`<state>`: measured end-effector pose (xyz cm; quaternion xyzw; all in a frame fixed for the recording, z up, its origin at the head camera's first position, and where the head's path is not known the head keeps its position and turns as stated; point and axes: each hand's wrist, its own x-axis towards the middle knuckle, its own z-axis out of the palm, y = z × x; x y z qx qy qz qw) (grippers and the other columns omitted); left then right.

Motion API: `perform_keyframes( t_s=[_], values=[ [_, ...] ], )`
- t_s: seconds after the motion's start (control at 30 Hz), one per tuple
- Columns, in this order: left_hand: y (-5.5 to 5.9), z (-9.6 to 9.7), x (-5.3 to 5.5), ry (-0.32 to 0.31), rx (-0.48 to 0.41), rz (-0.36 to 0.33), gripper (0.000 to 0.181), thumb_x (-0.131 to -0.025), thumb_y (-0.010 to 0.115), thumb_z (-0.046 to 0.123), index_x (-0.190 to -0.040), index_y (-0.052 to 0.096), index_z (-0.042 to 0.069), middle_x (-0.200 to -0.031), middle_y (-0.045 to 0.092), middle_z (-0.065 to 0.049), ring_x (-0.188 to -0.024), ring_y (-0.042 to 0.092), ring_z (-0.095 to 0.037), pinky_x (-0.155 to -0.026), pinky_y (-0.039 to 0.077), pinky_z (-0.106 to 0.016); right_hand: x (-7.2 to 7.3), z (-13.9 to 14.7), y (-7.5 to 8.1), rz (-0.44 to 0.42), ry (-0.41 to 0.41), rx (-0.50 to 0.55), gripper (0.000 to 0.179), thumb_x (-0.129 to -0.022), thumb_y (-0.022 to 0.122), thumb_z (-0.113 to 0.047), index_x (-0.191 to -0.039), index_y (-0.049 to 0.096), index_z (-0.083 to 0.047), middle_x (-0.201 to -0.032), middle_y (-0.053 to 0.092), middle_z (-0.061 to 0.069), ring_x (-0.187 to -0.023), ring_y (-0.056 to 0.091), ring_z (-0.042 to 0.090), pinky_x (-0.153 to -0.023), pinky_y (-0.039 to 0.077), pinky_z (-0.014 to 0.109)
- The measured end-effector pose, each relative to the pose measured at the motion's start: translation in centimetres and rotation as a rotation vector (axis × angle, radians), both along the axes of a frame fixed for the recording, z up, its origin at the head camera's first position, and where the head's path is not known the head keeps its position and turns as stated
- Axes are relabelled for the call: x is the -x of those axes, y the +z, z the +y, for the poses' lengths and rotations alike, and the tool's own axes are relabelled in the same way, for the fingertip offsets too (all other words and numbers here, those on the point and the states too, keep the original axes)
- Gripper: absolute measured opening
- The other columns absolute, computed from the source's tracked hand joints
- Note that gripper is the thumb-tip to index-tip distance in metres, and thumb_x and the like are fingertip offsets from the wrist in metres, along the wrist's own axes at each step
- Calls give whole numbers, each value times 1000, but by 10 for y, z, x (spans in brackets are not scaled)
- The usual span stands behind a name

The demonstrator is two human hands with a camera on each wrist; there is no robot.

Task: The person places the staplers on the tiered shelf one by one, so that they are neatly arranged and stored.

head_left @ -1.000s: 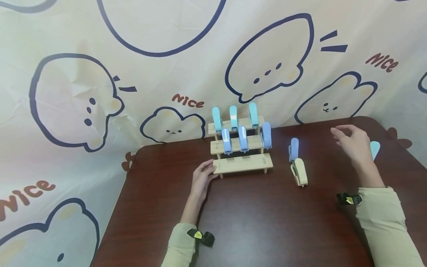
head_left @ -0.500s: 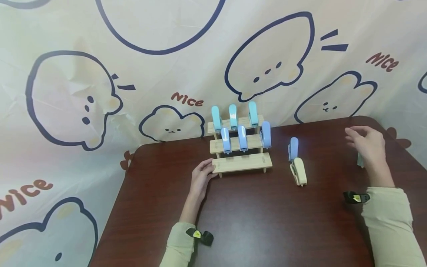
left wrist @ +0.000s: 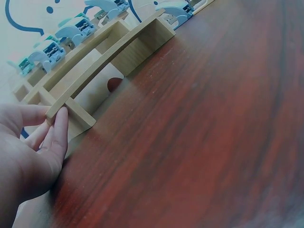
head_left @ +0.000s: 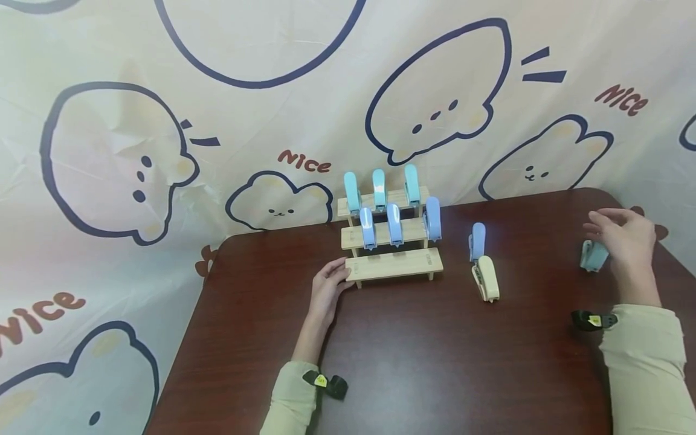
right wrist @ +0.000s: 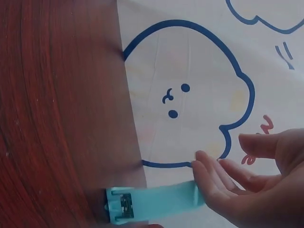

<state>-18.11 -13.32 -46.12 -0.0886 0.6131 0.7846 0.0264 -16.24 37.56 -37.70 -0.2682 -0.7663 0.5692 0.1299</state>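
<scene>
My left hand (head_left: pixel 326 290) pinches the left end of the lowest step of a three-step wooden stand (head_left: pixel 394 264); the left wrist view shows thumb and fingers around the board's end. Three teal staplers (head_left: pixel 379 188) stand on the top step and three blue staplers (head_left: pixel 394 225) on the middle one. The lowest step is bare. At the right of the table, my right hand (head_left: pixel 631 241) hovers with nothing in it, thumb apart from the fingers. Beside its fingers is another teal stapler (right wrist: pixel 161 202), partly hidden by the hand in the head view.
A single blue stapler (head_left: pixel 477 241) and a cream stapler (head_left: pixel 486 279) rest close together on the dark wooden table (head_left: pixel 435 362), right of the stand. Behind the table's far edge hangs a pale printed cloth (head_left: pixel 272 121).
My right hand has moved rightward across the table, past the teal stapler, uncovering its near left part. The left hand and the stand have stayed put.
</scene>
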Motion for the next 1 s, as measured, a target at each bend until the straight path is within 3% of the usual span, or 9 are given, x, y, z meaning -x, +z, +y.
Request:
perform_keyframes(
  t_s=[0.2, 0.27, 0.43, 0.53, 0.6, 0.63, 0.7, 0.77, 1.0],
  values=[
    [0, 0, 0, -1, 3, -3, 39, -99, 65, 2, -136, 59, -8, -120, 65, -14, -91, 67, -11, -78, 58, -24, 1, 3, -1, 26, -171, 84, 9, -105, 59, -22, -104, 61, -30, -93, 57, -17, -72, 60, -8, -66, 50, 7],
    [0, 0, 0, 0, 0, -3, 39, -99, 65, 1, -136, 59, -9, -120, 65, -14, -90, 67, -12, -77, 58, -24, -1, 6, 0, 3, -210, 78, 11, -105, 59, -23, -103, 62, -33, -98, 56, -19, -74, 57, -8, -78, 51, 11],
    [2, 0, -1, 5, 1, -6, 38, -99, 66, 2, -135, 60, -8, -121, 66, -15, -90, 67, -13, -77, 58, -25, -4, 14, -1, -133, -239, -9, 15, -105, 58, -31, -100, 55, -44, -148, 49, -2, -88, 50, -8, -101, 44, 24],
    [2, 1, 0, 9, 5, -14, 37, -99, 66, 2, -134, 60, -7, -123, 66, -17, -91, 68, -13, -77, 58, -25, -7, 17, -4, -190, -180, -75, 13, -105, 56, -33, -117, 60, -37, -164, 33, 9, -87, 47, -4, -101, 46, 28],
    [2, 1, 0, 11, 6, -16, 36, -99, 66, 2, -134, 61, -7, -123, 66, -17, -92, 68, -13, -77, 58, -25, -8, 20, -7, -219, -112, -126, 36, -106, 54, -33, -138, 61, -18, -166, 29, 17, -98, 59, 12, -106, 49, 38],
    [1, 0, 0, 11, 6, -16, 36, -99, 66, 2, -134, 61, -7, -123, 66, -17, -91, 68, -13, -77, 58, -25, -9, 21, -9, -231, -72, -155, 49, -106, 54, -33, -147, 55, -6, -165, 29, 22, -95, 60, 18, -106, 50, 42],
    [0, 0, 0, 11, 6, -16, 37, -99, 66, 2, -134, 60, -8, -122, 66, -17, -91, 68, -13, -77, 58, -25, -9, 24, -13, -260, 2, -208, 68, -106, 52, -34, -156, 35, 9, -163, 28, 30, -113, 59, 38, -111, 43, 56],
    [0, 0, 0, 7, 5, -10, 37, -99, 66, 2, -134, 60, -8, -121, 67, -16, -91, 68, -12, -77, 58, -25, -8, 28, -18, -272, 58, -230, 73, -106, 53, -35, -157, 28, 11, -160, 28, 36, -131, 46, 51, -111, 38, 64],
    [0, 1, 1, 11, 4, -13, 36, -98, 66, 1, -133, 60, -7, -120, 67, -15, -90, 67, -13, -76, 58, -25, -7, 37, -25, -310, 194, -315, 80, -104, 58, -36, -151, 25, 20, -148, 30, 48, -133, 36, 60, -107, 35, 73]
  ],
)
